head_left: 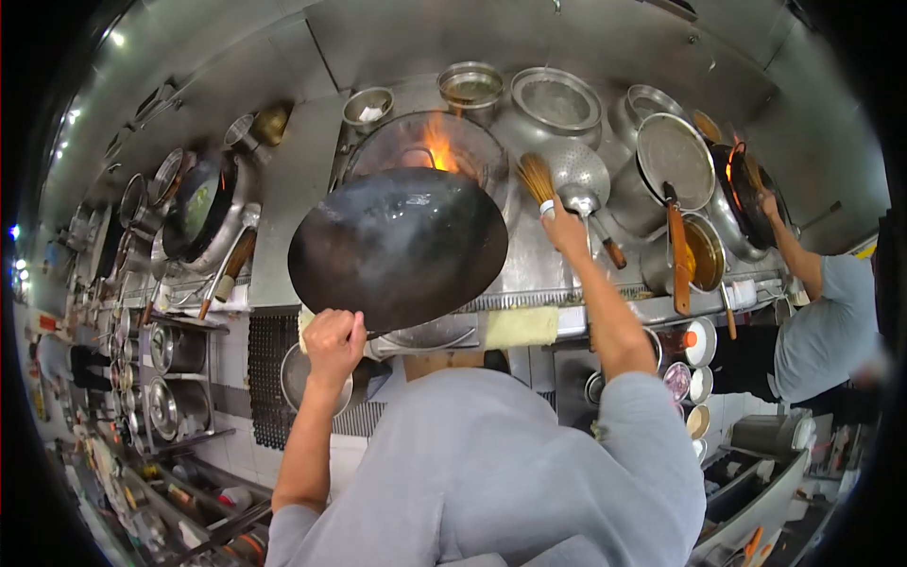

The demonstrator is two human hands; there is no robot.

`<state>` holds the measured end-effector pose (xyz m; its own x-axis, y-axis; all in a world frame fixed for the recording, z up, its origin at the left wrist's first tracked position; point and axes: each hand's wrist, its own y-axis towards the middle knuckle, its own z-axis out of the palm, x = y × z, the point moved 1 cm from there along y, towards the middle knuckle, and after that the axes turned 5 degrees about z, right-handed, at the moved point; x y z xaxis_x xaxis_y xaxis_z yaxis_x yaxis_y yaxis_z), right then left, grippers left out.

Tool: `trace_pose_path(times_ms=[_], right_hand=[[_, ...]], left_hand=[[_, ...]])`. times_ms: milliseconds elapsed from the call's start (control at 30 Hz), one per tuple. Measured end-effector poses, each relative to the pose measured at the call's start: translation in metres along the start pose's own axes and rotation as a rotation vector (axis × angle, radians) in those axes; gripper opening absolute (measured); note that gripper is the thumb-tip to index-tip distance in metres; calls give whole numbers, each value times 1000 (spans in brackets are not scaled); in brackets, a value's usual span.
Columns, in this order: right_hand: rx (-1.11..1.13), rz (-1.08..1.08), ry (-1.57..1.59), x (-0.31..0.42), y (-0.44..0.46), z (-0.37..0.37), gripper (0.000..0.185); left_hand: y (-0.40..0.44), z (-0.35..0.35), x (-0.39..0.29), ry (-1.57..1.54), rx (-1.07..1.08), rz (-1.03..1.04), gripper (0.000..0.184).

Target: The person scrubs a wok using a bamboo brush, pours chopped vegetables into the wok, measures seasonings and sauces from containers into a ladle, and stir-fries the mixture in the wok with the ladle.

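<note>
My left hand (335,342) is closed at the near rim of a large dark wok (397,250), with a bit of pale yellow cloth showing beside the fingers. The wok is tilted, its dark inner face toward me, and faint smoke hangs over it. Behind it, orange flame (437,142) rises from the burner (378,146). Wrapped around a bamboo wok brush (536,178), my right hand (564,227) keeps the bristles pointing up and away, right of the wok. Close by lies a perforated skimmer (574,168) with a wooden handle.
Steel pots and bowls (556,99) line the back of the range. A folded yellow cloth (521,326) lies on its front edge. To the right, a strainer (675,156) rests over a pot, and a co-worker (827,326) stands by another flaming wok (746,194). More woks (200,208) stand left.
</note>
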<state>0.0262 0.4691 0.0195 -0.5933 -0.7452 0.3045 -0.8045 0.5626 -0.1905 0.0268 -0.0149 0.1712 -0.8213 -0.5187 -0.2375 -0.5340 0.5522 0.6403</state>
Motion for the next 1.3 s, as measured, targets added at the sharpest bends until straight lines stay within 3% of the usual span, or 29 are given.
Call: trace_pose_path(times_ms=[67,100,133,200,333,400,433,467,533,600,667,733,800,867,900,933,967,1000,1033,1100,1167,1233,1267,1300], right_hand=[[-143,73,227,17,-11,1,70],[-196,-69,167,19,-16,15,76],[-186,-57,170,16,-16,26,76],[-4,102,223,17,-12,27,76],[-11,52,374,27,-67,46,77],[328,260,540,29,-105,51,78],[322,241,524,18,-108,67,78],[147,235,652,-3,-101,100,80],[10,205,768,2,-113,107,81],[-331,77,669,35,-144,43,80],[-435,-154,689,66,-133,8,78],[-332,-278,601,101,-107,-12,77],[-17,-312,412,145,-95,-37,77],[188,-442,235,167,-74,-36,74],[382,-511,177,160,-40,-19,71],[481,-436,105,156,-17,-35,70],[577,-365,23,152,6,-52,70],[583,-148,-72,150,12,-93,72],[88,-243,-353,124,73,-74,66],[-417,-189,-354,134,66,-101,64],[-455,-376,-507,142,56,-106,64],[-176,-534,-740,162,34,-97,67],[139,-526,-824,181,21,-86,70],[397,-748,-685,189,23,-68,80]], left_hand=[[7,16,3,14,-5,15,33],[7,23,4,27,12,27,33],[0,30,4,35,45,43,33],[-7,42,16,20,55,32,34],[0,65,20,63,31,44,33],[14,77,15,56,120,38,32],[21,87,17,0,148,86,30],[23,99,21,-47,172,119,28],[22,128,33,-118,249,81,24],[23,156,42,-142,273,14,23],[31,168,38,-118,293,-33,22],[29,178,31,-102,319,-71,22],[25,181,27,-53,230,-39,22],[17,167,18,-35,314,-131,16],[8,160,14,-36,208,-91,24],[4,155,13,-38,103,-52,36],[1,154,13,-36,99,-55,36],[-7,154,8,-72,122,-72,42],[-12,155,3,-106,137,-97,48],[-6,151,4,-123,140,-110,54],[-8,163,18,-175,169,-156,51],[-9,177,37,-225,201,-107,44],[-7,183,43,-207,111,-68,38],[-1,178,44,-274,186,-151,35]])
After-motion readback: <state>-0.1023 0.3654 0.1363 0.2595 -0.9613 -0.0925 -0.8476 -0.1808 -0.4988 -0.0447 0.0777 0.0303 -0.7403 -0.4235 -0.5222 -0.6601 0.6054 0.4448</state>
